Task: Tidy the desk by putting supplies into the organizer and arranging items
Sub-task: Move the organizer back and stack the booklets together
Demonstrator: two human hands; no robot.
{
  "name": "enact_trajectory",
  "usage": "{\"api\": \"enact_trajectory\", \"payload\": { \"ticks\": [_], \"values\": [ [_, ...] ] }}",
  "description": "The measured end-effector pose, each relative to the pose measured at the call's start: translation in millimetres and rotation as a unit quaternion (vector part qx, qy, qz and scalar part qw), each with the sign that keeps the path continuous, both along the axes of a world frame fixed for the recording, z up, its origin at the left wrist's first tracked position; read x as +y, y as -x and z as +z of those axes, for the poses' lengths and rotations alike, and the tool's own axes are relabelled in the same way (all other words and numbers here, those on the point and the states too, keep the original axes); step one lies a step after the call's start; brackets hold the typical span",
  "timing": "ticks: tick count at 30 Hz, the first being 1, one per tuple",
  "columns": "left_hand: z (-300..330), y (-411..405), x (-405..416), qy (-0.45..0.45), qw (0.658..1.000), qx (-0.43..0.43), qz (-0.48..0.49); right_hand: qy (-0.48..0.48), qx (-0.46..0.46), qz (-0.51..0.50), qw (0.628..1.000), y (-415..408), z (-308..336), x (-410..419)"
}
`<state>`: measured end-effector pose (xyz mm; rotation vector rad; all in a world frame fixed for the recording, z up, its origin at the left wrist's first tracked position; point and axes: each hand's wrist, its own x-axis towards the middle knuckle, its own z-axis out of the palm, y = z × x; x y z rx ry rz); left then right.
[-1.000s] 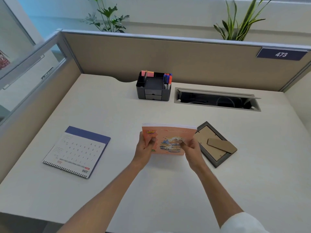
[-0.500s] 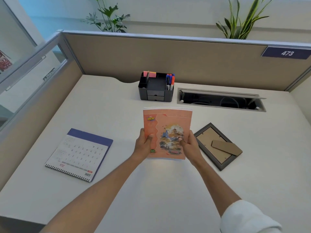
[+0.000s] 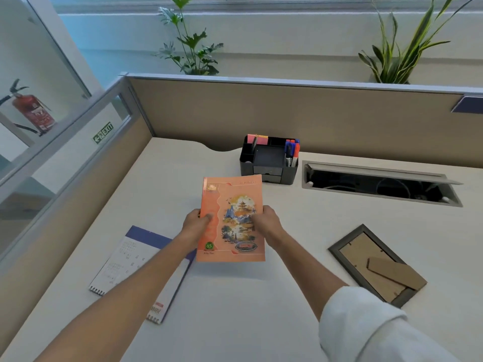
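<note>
An orange notebook (image 3: pixel 236 205) with a pagoda picture on its cover is held above the desk, upright in portrait, just in front of the black organizer (image 3: pixel 269 167). My left hand (image 3: pixel 194 222) grips its left edge and my right hand (image 3: pixel 266 222) grips its right edge. The organizer stands at the back of the desk and holds pink and yellow sticky notes (image 3: pixel 257 139) on the left and several markers (image 3: pixel 292 152) on the right. Its middle compartment looks empty.
A spiral desk calendar (image 3: pixel 130 259) lies flat at the left, partly under my left forearm. A picture frame (image 3: pixel 376 265) lies face down at the right. An open cable slot (image 3: pixel 379 184) sits at the back right. Partition walls (image 3: pixel 313 116) close the back and left.
The notebook was turned from landscape to portrait and carried forward and left toward the organizer. Both hands stayed on its sides. The view tilted up.
</note>
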<state>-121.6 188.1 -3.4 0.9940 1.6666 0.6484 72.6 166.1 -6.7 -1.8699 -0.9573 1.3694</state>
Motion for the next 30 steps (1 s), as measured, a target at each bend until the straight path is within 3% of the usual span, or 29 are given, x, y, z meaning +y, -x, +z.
{"api": "enact_trajectory", "payload": {
  "ticks": [12,22,30],
  "values": [
    [-13.9,59.7,128.1,-0.029,0.987,0.159,0.023,0.031,-0.022,0.027,0.999,63.2,-15.2,109.9],
    [-44.9,70.7,169.7,-0.038,0.971,0.227,0.066,0.040,-0.076,0.061,0.994,88.2,-33.0,157.4],
    [-48.5,64.7,199.1,-0.067,0.958,0.276,0.036,0.035,-0.108,0.064,0.991,85.7,-43.9,179.2]
  ]
}}
